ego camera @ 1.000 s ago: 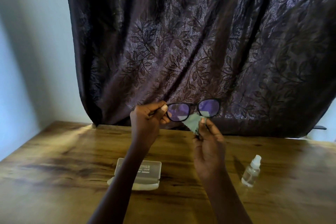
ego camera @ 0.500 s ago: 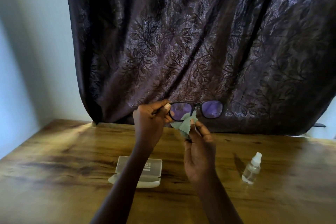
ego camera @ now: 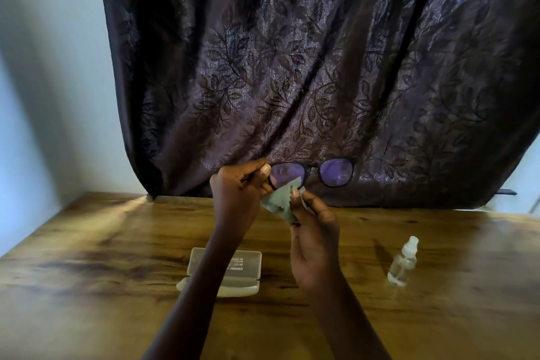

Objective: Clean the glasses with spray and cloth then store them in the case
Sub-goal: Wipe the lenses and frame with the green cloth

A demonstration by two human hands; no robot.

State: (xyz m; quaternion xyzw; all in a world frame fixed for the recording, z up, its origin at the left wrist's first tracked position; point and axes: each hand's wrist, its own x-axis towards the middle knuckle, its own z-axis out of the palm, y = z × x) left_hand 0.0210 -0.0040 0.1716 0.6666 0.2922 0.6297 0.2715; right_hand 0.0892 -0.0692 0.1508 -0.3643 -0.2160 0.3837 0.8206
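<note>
Black-framed glasses [ego camera: 335, 171] with purple-tinted lenses are held up above the table, in front of the curtain. My left hand [ego camera: 239, 193] pinches their left end near the hinge. My right hand [ego camera: 314, 231] holds a small grey-green cloth [ego camera: 279, 203] against the lower edge of the left lens. A pale translucent case [ego camera: 245, 267] lies on the table below my left forearm, which hides part of it. A small clear spray bottle [ego camera: 402, 261] with a white cap stands to the right.
A wooden table [ego camera: 87, 272] fills the lower view. A dark leaf-patterned curtain [ego camera: 292, 67] hangs behind it, reaching the table's back edge. A pale wall [ego camera: 43, 82] lies to the left.
My right hand and the cloth have shifted left, from under the bridge and right lens to the left lens. The glasses and my left hand stayed about where they were.
</note>
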